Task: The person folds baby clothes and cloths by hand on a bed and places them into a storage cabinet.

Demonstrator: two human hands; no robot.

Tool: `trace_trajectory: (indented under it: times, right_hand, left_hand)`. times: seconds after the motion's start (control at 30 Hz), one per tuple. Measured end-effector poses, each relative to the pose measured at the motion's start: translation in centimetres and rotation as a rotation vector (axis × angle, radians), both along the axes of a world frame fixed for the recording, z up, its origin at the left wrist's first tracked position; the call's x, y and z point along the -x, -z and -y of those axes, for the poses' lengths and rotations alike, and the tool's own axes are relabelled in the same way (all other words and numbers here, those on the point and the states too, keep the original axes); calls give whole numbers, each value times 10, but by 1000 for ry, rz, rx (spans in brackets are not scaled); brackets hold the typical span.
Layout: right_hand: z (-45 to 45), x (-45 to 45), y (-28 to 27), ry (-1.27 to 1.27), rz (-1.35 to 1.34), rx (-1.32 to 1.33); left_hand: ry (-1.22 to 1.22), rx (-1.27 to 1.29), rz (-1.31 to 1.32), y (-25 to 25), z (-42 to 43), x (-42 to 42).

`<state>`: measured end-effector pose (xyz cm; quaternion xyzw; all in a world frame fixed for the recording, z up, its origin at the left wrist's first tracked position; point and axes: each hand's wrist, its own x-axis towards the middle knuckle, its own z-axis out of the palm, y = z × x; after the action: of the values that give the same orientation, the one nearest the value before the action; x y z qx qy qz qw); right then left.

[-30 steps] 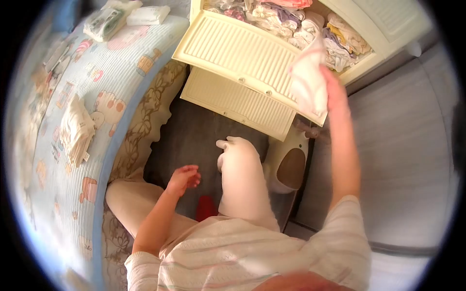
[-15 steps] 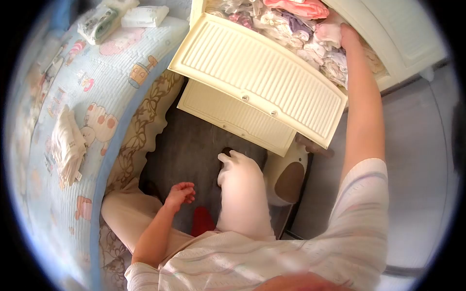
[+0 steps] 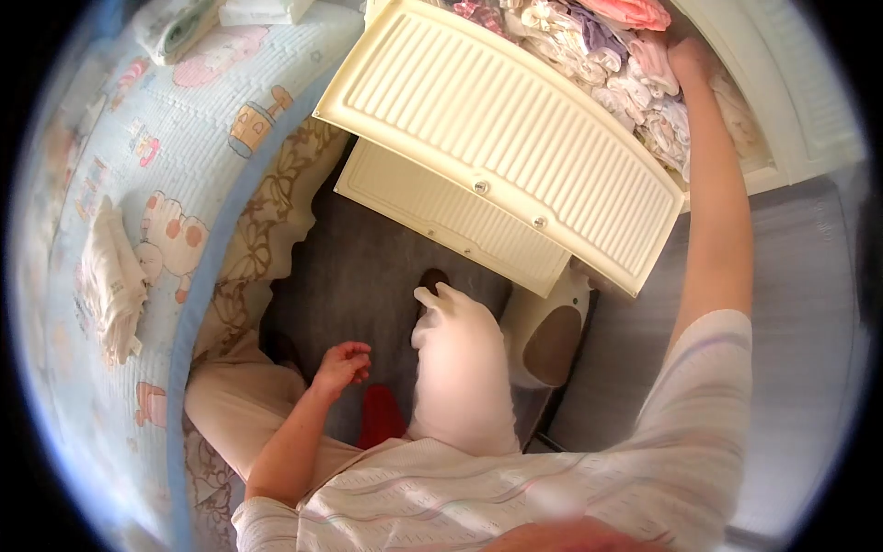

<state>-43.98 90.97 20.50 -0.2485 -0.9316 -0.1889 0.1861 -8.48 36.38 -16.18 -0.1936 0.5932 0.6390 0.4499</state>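
Note:
My right hand (image 3: 690, 61) reaches into the far right part of a pulled-out cream drawer (image 3: 497, 120), against pink and white clothes (image 3: 651, 63). Its fingers are mostly hidden, so any grip does not show. Folded and bunched small clothes (image 3: 561, 41) in white, purple and coral fill the drawer. My left hand (image 3: 342, 366) hangs above the dark floor near my knee, fingers loosely bent and apart, with nothing in it.
A lower drawer (image 3: 441, 216) is also out. To the left is a bed with a blue patterned quilt (image 3: 120, 166), bearing folded white cloths (image 3: 115, 276) and packs (image 3: 179, 28). A cream and brown rounded object (image 3: 552, 340) stands under the drawers.
The view has shifted, so the drawer appears larger and lower. My right hand stays among the clothes at the drawer's right side. My left hand has hardly moved.

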Motion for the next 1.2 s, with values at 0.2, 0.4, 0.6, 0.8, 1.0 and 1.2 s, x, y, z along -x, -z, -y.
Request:
trace_trajectory:
  times: [0.2, 0.4, 0.6, 0.8, 1.0, 1.2]
  right_hand:
    - [20, -18, 27, -401, -75, 157]
    - [27, -28, 16, -236, 260, -225]
    - [147, -83, 77, -855, -71, 236]
    - [224, -283, 200, -1083, 363, 770]
    - [306, -317, 260, -1072, 533, 829]
    - [342, -296, 243, -897, 621, 796]
  left_hand:
    - [45, 30, -44, -4, -3, -3]
    - [77, 70, -104, -21, 2, -3]
    - [103, 241, -496, -36, 37, -18]
    - [-204, 341, -955, -139, 89, -15]
    - [-847, 1164, -1277, -196, 274, -108]
    - [-436, 2601, -226, -195, 462, -281]
